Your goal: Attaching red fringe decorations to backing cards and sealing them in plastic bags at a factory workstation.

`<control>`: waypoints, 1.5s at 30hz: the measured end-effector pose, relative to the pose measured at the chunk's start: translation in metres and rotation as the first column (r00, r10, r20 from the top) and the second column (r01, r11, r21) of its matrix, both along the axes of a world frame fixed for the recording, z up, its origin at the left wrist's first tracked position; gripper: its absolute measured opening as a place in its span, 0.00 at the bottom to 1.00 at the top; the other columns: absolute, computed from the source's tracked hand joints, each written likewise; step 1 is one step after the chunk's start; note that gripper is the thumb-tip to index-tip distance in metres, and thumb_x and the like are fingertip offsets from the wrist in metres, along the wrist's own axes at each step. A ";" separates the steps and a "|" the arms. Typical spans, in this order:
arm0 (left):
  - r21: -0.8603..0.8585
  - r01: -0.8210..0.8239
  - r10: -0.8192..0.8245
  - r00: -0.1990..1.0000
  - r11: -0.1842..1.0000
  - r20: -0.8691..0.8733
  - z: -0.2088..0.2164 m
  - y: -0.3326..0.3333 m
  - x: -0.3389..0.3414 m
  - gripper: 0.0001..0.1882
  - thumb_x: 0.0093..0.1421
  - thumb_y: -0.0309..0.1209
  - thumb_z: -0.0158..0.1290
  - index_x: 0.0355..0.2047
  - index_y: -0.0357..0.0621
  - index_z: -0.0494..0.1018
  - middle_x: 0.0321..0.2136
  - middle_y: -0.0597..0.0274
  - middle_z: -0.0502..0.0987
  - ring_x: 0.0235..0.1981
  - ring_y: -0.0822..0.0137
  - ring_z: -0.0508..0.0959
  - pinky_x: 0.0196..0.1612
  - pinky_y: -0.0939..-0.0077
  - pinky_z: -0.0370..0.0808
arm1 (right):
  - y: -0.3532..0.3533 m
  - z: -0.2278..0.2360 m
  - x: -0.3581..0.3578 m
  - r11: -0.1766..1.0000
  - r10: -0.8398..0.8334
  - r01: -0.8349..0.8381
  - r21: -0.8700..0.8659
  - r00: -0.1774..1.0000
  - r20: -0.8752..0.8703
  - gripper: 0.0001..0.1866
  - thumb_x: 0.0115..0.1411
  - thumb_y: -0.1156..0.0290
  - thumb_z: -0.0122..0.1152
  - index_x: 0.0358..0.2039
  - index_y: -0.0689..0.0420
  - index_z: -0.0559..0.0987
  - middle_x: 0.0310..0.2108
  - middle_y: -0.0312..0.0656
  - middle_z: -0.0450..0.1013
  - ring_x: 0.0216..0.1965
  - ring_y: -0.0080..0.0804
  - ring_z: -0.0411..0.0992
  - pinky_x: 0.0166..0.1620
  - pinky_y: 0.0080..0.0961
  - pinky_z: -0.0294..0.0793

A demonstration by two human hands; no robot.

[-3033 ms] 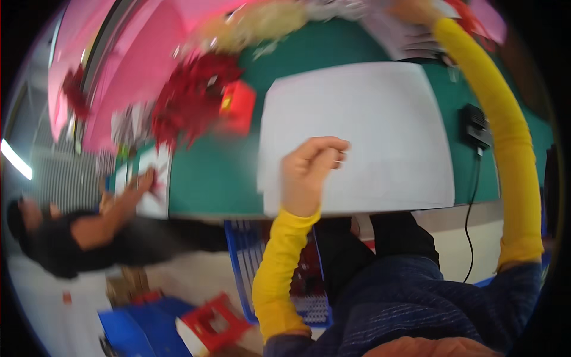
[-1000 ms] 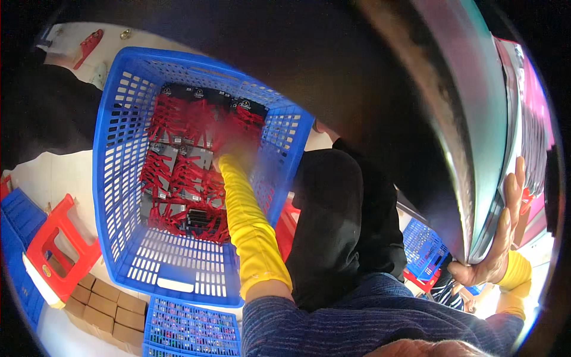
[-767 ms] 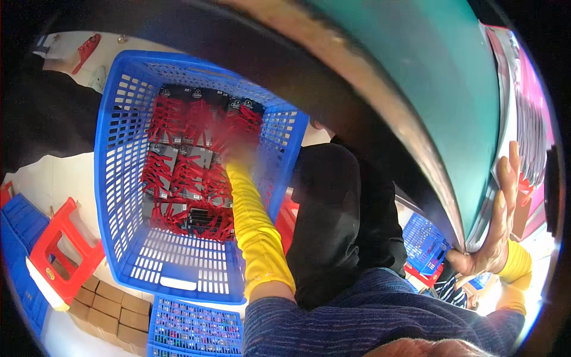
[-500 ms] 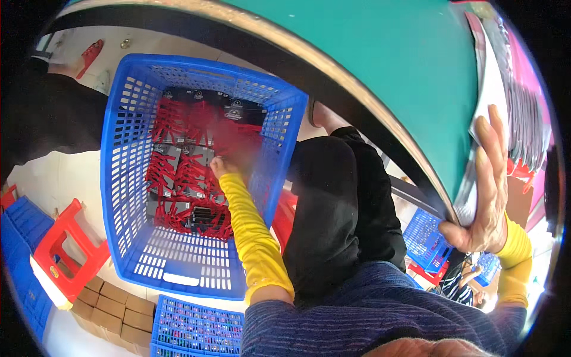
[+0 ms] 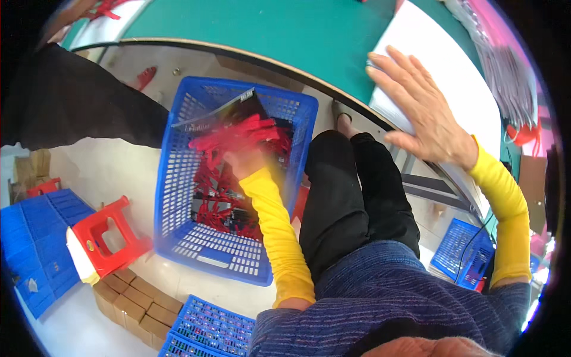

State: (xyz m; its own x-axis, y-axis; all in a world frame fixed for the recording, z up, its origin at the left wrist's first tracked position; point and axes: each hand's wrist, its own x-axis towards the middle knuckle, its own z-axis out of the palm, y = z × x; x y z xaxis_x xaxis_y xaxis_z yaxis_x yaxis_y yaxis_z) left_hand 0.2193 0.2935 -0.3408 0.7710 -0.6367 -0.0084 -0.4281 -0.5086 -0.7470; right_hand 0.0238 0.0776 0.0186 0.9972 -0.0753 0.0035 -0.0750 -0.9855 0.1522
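Inside a blue plastic basket (image 5: pixel 208 260) my left hand (image 5: pixel 244 162), partly blurred, is closed on a bundle of red straps on black cards (image 5: pixel 241 132). This bundle is lifted and tilted above rows of similar red-strapped cards (image 5: pixel 217 211) in the basket; the fingertips are hidden behind the straps. On the table my right hand (image 5: pixel 425 113) lies flat, its fingers outstretched, on a stack of white sheets (image 5: pixel 470 89). It holds nothing.
The green tabletop (image 5: pixel 267 24) has a curved-looking edge beside the basket. Another person's dark-clothed leg (image 5: pixel 89 104) reaches the basket's left side. A red stool (image 5: pixel 110 238), brown boxes (image 5: pixel 131 303) and blue crates (image 5: pixel 211 324) stand on the floor. Packed grey pieces (image 5: pixel 511 77) lie at far right.
My left hand has raised a bundle of red-strapped cards from the rows. My right hand, on edge against the white sheets before, now lies flat on them. The view has shifted.
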 end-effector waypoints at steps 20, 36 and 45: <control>-0.214 -0.943 -0.941 0.193 -0.256 0.277 0.204 0.037 -0.055 0.15 0.59 0.34 0.48 0.45 0.43 0.70 0.41 0.55 0.75 0.46 0.56 0.72 0.49 0.63 0.69 | 0.076 0.143 0.001 0.309 -0.101 -0.615 0.725 0.737 0.668 0.15 0.56 0.69 0.58 0.42 0.64 0.75 0.32 0.38 0.74 0.34 0.22 0.69 0.40 0.23 0.70; -0.631 -0.734 -0.968 0.190 -0.251 0.164 0.415 0.042 -0.098 0.32 0.57 0.43 0.50 0.58 0.45 0.53 0.51 0.46 0.64 0.47 0.61 0.69 0.45 0.72 0.68 | 0.056 0.147 -0.056 0.033 -0.327 -0.743 0.668 0.624 0.710 0.12 0.59 0.74 0.52 0.42 0.64 0.75 0.34 0.34 0.74 0.34 0.18 0.70 0.38 0.16 0.70; -0.271 -0.865 -0.796 -0.498 0.423 0.344 0.449 -0.011 -0.078 0.25 0.63 0.45 0.42 0.53 0.43 0.63 0.52 0.49 0.66 0.52 0.51 0.67 0.54 0.50 0.64 | 0.035 0.141 -0.058 -0.062 -0.476 -0.687 0.724 0.658 0.583 0.14 0.57 0.68 0.58 0.43 0.61 0.75 0.37 0.35 0.75 0.36 0.18 0.72 0.41 0.17 0.72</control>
